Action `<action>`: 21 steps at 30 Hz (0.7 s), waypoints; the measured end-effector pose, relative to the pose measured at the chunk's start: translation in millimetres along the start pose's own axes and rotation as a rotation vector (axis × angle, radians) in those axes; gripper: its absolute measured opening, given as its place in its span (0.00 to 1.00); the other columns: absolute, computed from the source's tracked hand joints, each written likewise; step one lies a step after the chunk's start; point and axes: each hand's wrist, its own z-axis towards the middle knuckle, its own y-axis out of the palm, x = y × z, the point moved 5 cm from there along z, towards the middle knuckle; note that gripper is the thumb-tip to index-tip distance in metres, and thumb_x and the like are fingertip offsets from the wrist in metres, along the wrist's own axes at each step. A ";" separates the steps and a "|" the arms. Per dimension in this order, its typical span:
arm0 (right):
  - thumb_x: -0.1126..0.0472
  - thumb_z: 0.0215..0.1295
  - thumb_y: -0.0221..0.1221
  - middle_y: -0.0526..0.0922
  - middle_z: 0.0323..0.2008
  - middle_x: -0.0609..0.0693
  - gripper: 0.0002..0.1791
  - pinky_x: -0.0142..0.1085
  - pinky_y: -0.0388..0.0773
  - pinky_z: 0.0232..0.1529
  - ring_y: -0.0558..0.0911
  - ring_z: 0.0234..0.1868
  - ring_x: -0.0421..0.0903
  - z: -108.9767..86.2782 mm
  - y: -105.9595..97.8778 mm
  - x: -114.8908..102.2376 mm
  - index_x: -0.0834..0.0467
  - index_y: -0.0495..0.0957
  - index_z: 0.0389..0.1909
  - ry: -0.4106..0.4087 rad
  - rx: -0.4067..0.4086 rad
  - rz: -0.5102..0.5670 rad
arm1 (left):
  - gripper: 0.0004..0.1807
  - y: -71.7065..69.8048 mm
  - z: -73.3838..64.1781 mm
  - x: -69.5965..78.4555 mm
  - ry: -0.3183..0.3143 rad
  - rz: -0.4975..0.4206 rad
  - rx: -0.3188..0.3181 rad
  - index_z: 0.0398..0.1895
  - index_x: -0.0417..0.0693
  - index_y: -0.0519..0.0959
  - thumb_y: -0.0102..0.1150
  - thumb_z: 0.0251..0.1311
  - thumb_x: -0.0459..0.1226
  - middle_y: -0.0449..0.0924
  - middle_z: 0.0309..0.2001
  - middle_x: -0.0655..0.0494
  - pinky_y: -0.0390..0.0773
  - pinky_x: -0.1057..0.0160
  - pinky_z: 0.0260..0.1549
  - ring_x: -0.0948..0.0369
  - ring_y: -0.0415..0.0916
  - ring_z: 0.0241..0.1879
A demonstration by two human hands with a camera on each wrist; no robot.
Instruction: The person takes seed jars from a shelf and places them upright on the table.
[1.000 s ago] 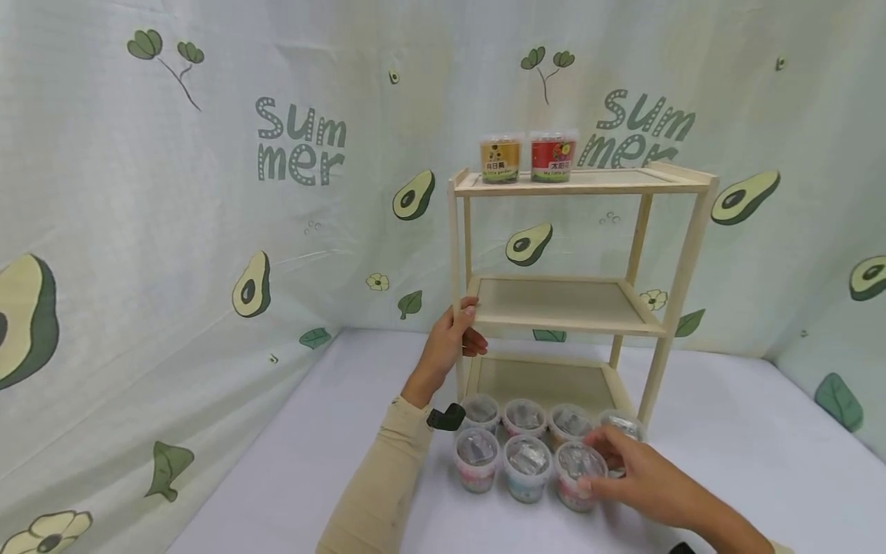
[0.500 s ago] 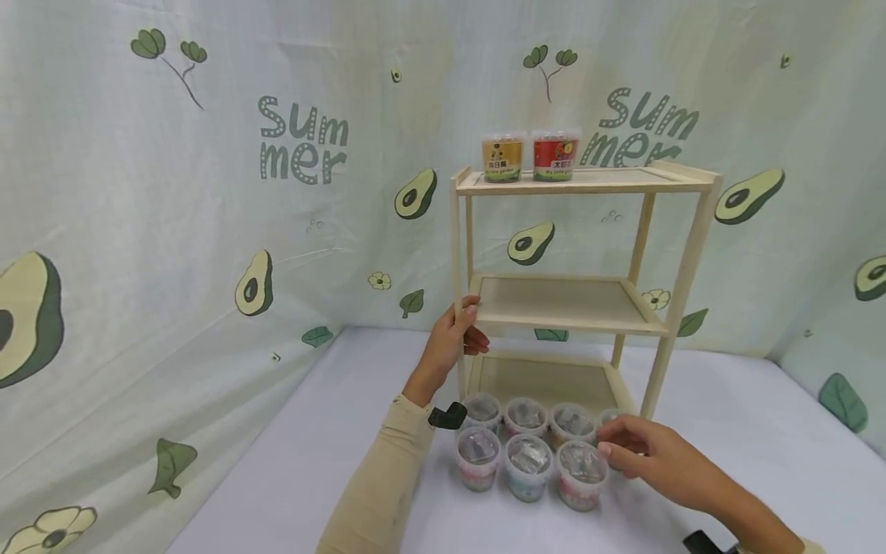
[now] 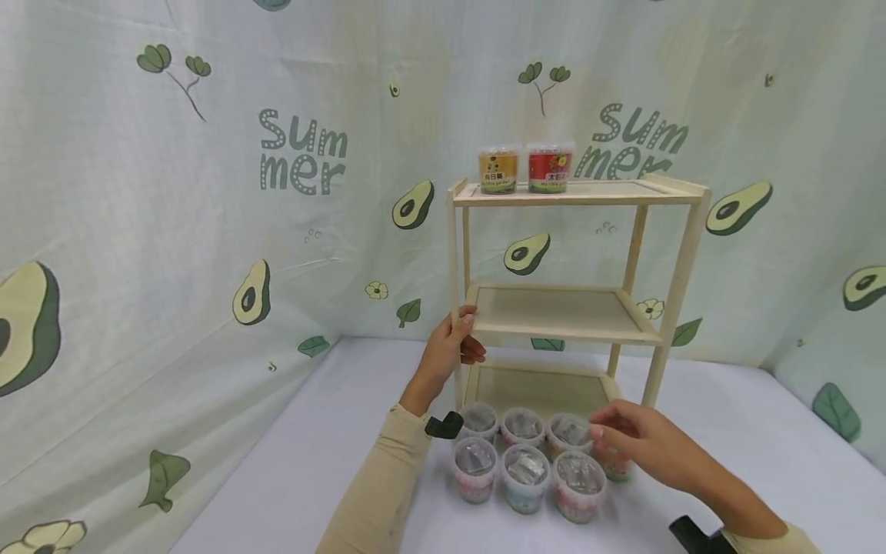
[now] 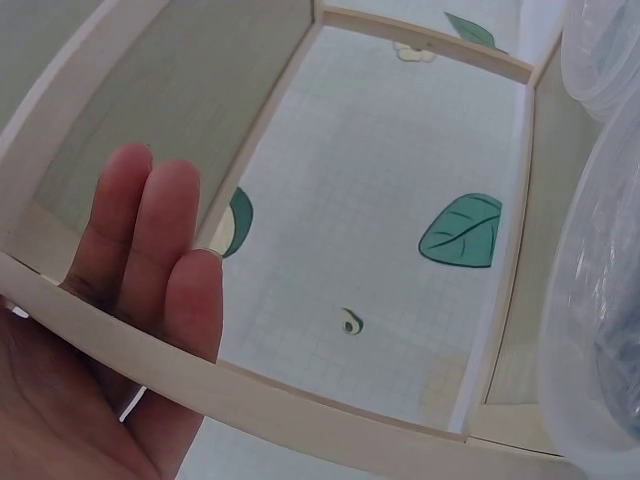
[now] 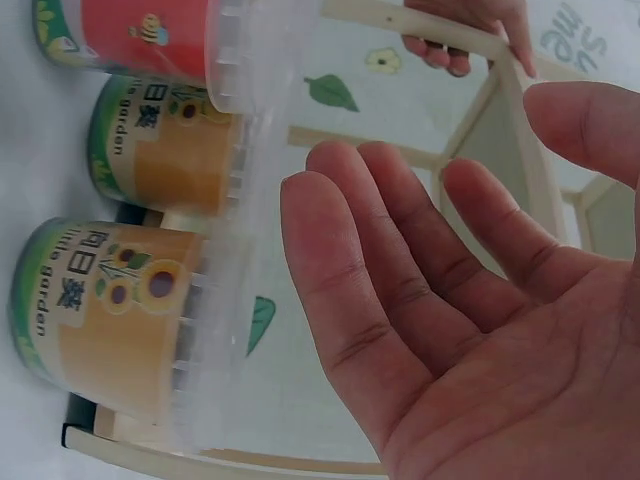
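Observation:
My left hand (image 3: pixel 443 354) grips the front left post of a wooden shelf rack (image 3: pixel 564 338), its fingers (image 4: pixel 165 220) wrapped round the wood. My right hand (image 3: pixel 651 442) hovers at the right end of a group of plastic cups, partly hiding a cup (image 3: pixel 614 465) below it. Its fingers (image 5: pixel 330 270) are loosely bent with nothing between them in the right wrist view. The clear-lidded cups stand in two rows, with a pink cup (image 3: pixel 580 485) at the front right and a blue one (image 3: pixel 524 477) beside it. A yellow sunflower-label cup (image 5: pixel 115 310) faces the right wrist camera.
On the top shelf stand a yellow cup (image 3: pixel 498 171) and a red cup (image 3: pixel 549 171), side by side at the left. The bottom shelf (image 3: pixel 543 388) lies right behind the cup rows. Avocado-print cloth (image 3: pixel 332 254) surrounds the white table (image 3: pixel 291 462).
My right hand has come away from the front right cup and shifted back, over the rightmost cup behind. The left hand keeps its hold. The head view has tilted slightly upward.

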 end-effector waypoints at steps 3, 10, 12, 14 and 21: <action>0.57 0.77 0.54 0.83 0.42 0.60 0.19 0.43 0.84 0.38 0.84 0.43 0.51 1.8 -3.7 -3.4 0.70 0.73 0.54 -0.004 0.021 -0.002 | 0.29 0.5 0.1 -0.4 0.003 0.004 0.000 0.70 0.52 0.70 0.48 0.74 0.57 0.82 0.28 0.46 0.82 0.57 0.33 0.54 0.83 0.28; 0.57 0.77 0.55 0.83 0.43 0.60 0.19 0.41 0.84 0.37 0.84 0.43 0.50 6.8 -6.1 -9.0 0.69 0.73 0.54 0.021 0.038 0.039 | 0.28 0.3 -0.8 -2.4 -0.015 0.013 0.006 0.69 0.53 0.70 0.47 0.75 0.57 0.82 0.28 0.45 0.82 0.57 0.33 0.54 0.83 0.28; 0.57 0.77 0.55 0.83 0.44 0.61 0.19 0.42 0.84 0.38 0.84 0.43 0.50 8.5 -6.6 -10.1 0.70 0.73 0.54 0.022 0.035 0.073 | 0.29 0.7 -0.4 -1.9 -0.011 0.015 0.007 0.69 0.52 0.70 0.47 0.75 0.57 0.82 0.27 0.45 0.82 0.58 0.32 0.54 0.83 0.27; 0.58 0.77 0.55 0.83 0.44 0.62 0.19 0.43 0.84 0.38 0.85 0.43 0.50 9.9 -7.7 -10.8 0.72 0.72 0.54 0.011 0.031 0.095 | 0.29 1.2 0.2 -1.7 -0.005 0.014 0.005 0.70 0.52 0.69 0.46 0.75 0.57 0.82 0.27 0.46 0.81 0.58 0.32 0.54 0.83 0.27; 0.59 0.77 0.54 0.83 0.44 0.60 0.18 0.44 0.84 0.38 0.85 0.44 0.49 11.7 -11.9 -9.3 0.71 0.73 0.54 -0.003 0.025 0.098 | 0.28 2.4 -0.2 -4.2 -0.007 0.018 0.013 0.70 0.55 0.69 0.46 0.75 0.57 0.82 0.27 0.46 0.80 0.59 0.30 0.53 0.83 0.26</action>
